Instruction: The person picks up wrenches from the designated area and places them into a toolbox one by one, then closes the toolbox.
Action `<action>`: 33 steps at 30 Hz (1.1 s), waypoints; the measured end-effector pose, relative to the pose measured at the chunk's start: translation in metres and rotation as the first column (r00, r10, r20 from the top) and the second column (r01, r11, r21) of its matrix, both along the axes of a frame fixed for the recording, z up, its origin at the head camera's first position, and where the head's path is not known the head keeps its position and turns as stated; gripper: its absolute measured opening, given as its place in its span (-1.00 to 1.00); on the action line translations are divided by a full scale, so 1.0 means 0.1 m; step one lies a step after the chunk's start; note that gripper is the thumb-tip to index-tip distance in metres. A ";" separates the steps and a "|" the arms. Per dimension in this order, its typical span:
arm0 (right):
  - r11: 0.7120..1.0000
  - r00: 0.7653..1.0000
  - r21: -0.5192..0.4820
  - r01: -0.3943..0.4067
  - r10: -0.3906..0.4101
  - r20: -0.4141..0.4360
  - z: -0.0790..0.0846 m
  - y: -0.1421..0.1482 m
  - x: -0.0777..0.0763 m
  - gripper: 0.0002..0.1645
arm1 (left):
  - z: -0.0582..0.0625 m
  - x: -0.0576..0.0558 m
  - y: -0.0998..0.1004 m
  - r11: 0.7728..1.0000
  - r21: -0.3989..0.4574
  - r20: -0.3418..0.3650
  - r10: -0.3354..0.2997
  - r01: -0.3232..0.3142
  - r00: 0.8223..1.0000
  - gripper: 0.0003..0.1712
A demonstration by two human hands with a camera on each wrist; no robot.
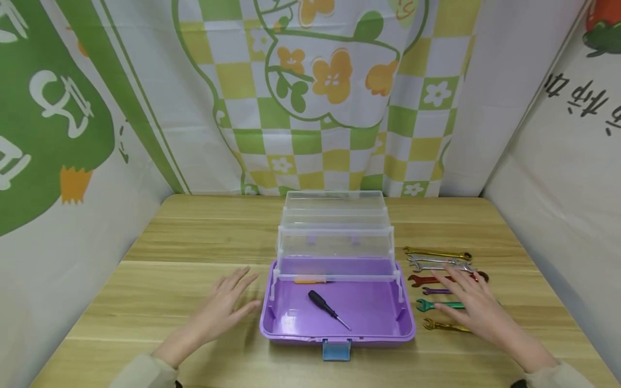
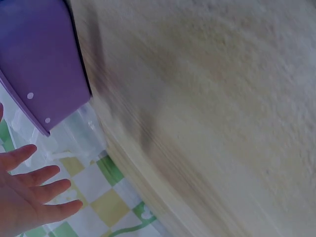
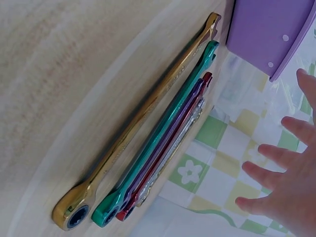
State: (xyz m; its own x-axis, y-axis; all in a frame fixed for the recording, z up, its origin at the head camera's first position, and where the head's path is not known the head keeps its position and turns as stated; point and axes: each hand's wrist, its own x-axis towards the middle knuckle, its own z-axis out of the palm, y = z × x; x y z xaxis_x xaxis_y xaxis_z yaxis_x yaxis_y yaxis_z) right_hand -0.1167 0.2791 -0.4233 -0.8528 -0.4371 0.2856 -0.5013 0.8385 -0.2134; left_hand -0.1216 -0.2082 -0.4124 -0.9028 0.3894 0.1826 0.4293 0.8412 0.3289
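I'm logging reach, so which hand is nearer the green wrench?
Right. The right hand is held above the green wrench; the left hand is on the opposite side of the purple toolbox, to its left.

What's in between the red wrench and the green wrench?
A purple wrench lies between the red wrench and the green wrench, as both the head and right wrist views show.

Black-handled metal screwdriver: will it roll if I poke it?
The black-handled metal screwdriver might roll a bit, since its handle looks rounded. Its thin, straight metal shaft probably won't bend. The raised walls of the purple plastic toolbox would likely stop it.
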 end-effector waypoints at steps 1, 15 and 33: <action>1.000 1.000 -0.006 -0.006 0.006 -0.007 0.00 0.00 0.00 -0.18 | -0.01 0.00 0.01 1.000 0.023 0.002 0.002 -0.002 1.000 -0.34; 0.991 0.996 -0.127 -0.048 0.037 -0.087 -0.06 0.01 0.07 -0.45 | -0.12 -0.04 0.17 0.855 0.497 0.357 -0.046 -0.148 0.933 -0.42; 0.949 0.983 -0.287 -0.131 0.163 0.089 -0.23 0.25 0.04 -0.66 | -0.19 -0.06 0.24 0.563 0.705 0.609 -0.171 -0.431 0.774 -0.37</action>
State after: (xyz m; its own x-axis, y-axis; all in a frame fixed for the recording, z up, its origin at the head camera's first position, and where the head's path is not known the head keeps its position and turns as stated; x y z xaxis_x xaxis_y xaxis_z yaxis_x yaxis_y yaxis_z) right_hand -0.1122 0.3038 -0.4463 -0.8183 -0.4764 0.3216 -0.5743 0.6565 -0.4890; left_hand -0.1280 -0.1839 -0.4310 -0.9513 0.2262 -0.2092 -0.1823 0.1341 0.9741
